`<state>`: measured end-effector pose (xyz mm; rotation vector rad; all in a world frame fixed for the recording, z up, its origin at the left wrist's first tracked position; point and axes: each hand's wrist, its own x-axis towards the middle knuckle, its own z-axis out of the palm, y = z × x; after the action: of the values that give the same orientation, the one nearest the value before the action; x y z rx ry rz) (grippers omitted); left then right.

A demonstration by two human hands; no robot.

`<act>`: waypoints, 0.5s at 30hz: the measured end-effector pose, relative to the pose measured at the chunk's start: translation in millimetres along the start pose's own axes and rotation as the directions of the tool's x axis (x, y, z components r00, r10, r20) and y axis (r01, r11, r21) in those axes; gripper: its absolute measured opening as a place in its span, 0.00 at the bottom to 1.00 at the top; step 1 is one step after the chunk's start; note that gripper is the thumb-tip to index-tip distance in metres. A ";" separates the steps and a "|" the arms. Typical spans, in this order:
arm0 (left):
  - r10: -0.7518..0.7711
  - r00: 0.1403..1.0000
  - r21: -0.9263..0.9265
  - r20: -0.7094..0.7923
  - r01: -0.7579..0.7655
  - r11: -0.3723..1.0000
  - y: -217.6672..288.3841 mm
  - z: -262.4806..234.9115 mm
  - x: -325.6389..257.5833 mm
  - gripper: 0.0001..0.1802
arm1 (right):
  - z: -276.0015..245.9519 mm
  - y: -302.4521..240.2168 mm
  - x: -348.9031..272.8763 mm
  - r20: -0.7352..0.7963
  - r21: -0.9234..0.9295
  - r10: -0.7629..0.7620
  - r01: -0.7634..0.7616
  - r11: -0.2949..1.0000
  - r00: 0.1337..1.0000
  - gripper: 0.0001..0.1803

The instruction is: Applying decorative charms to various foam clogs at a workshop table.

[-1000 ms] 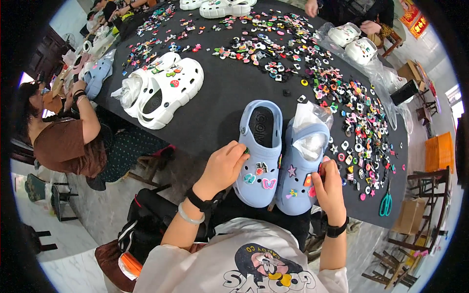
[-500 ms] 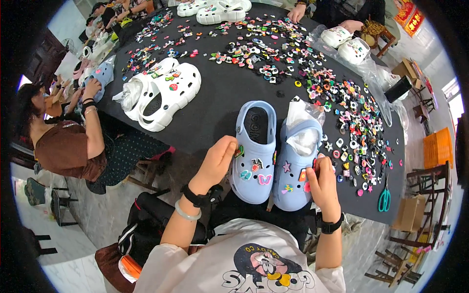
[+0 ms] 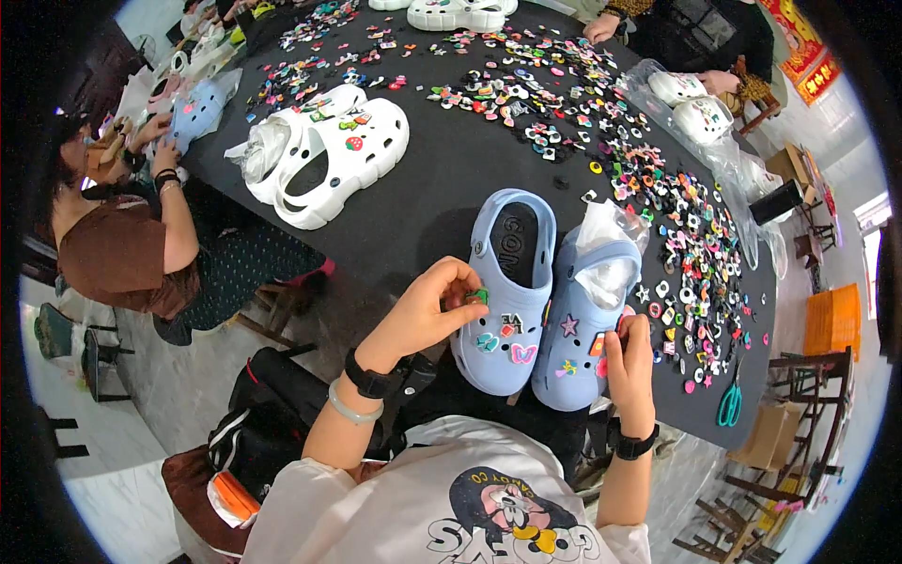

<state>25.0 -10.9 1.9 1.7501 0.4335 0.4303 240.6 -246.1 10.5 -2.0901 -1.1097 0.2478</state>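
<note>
Two light blue clogs stand side by side at the table's near edge, toes toward me. The left clog [image 3: 515, 293] carries several colourful shoe charms. My left hand [image 3: 430, 308] pinches a green charm [image 3: 478, 296] against that clog's left side; whether it is seated in a hole I cannot tell. My right hand [image 3: 631, 365] is closed on the outer side of the right clog [image 3: 569, 305], its thumb beside an orange-red charm [image 3: 598, 345]. A little red shows at its fingertips. Clear plastic wrap [image 3: 604, 282] fills the right clog's opening.
White clogs [image 3: 366, 150] with charms rest on the black table [image 3: 442, 179] to the left. Loose charms [image 3: 691, 254] spread across the right and far side. Teal scissors [image 3: 730, 404] lie near the right edge. Another person [image 3: 122, 254] sits at left; hands show across the table.
My left fingers have curled around the green charm, which now sits slightly away from its earlier spot. The view has shifted, and my right hand stays at the right clog's side.
</note>
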 end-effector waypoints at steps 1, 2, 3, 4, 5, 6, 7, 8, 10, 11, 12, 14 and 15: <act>-0.044 0.999 -0.089 0.018 0.045 0.995 -2.4 -0.7 -0.3 0.16 | 0.5 -0.5 -0.1 -0.003 0.012 0.020 -0.020 1.000 1.000 0.14; -0.045 0.999 -0.095 0.010 0.046 0.994 -2.3 -2.2 -0.4 0.16 | 0.8 -0.9 0.1 0.005 0.008 0.014 -0.014 1.000 1.000 0.14; -0.050 0.999 -0.138 0.019 0.052 0.989 -1.2 -3.7 -0.5 0.16 | 1.2 -0.6 0.2 -0.001 0.010 0.020 -0.020 1.000 1.000 0.14; -0.053 0.998 -0.182 0.027 0.057 0.982 -1.1 -4.6 -1.0 0.17 | 1.4 -0.1 0.0 -0.007 0.012 0.026 -0.026 1.000 1.000 0.14; -0.054 0.998 -0.186 0.021 0.057 0.981 -2.1 -5.0 -2.1 0.17 | 1.7 1.9 -0.7 0.007 0.016 0.048 -0.048 0.999 0.999 0.13; -0.041 0.999 -0.195 0.026 0.045 0.980 -3.0 -4.7 -3.1 0.18 | 2.4 3.6 -1.2 0.013 0.012 0.044 -0.044 0.999 0.999 0.13; -0.027 0.999 -0.203 0.032 0.033 0.979 -3.8 -4.1 -3.7 0.19 | 3.1 5.2 -1.5 -0.001 0.010 0.016 -0.016 1.000 1.000 0.13; -0.028 0.999 -0.207 0.028 0.033 0.978 -6.7 -2.3 -3.8 0.19 | 3.2 5.8 -1.3 -0.015 0.009 -0.012 0.012 1.000 1.000 0.13; 0.070 0.994 -0.228 -0.085 -0.088 0.970 -14.6 3.0 -3.7 0.19 | 3.5 5.4 -1.9 -0.018 0.033 -0.004 0.004 0.999 1.000 0.12; 0.070 0.994 -0.230 -0.085 -0.088 0.969 -14.6 4.0 -5.1 0.19 | 3.7 5.1 -2.5 -0.024 0.061 0.006 -0.004 0.998 1.000 0.11; 0.062 0.992 -0.207 -0.108 -0.084 0.975 -12.4 5.7 -5.8 0.19 | 2.5 5.4 -3.1 -0.029 0.057 0.011 -0.009 0.998 1.000 0.11; 0.059 0.991 -0.184 -0.121 -0.081 0.980 -3.5 10.4 -7.3 0.18 | 0.9 6.0 -1.8 -0.021 0.098 0.055 -0.053 0.994 0.998 0.09; 0.102 0.975 -0.090 -0.197 -0.122 0.988 4.5 13.5 -8.4 0.17 | 1.3 4.9 -0.1 -0.040 0.083 0.019 -0.015 0.996 0.999 0.07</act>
<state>24.9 -27.5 3.0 1.6457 0.4430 0.6950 243.0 -247.2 6.1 -2.0236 -1.0407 0.2537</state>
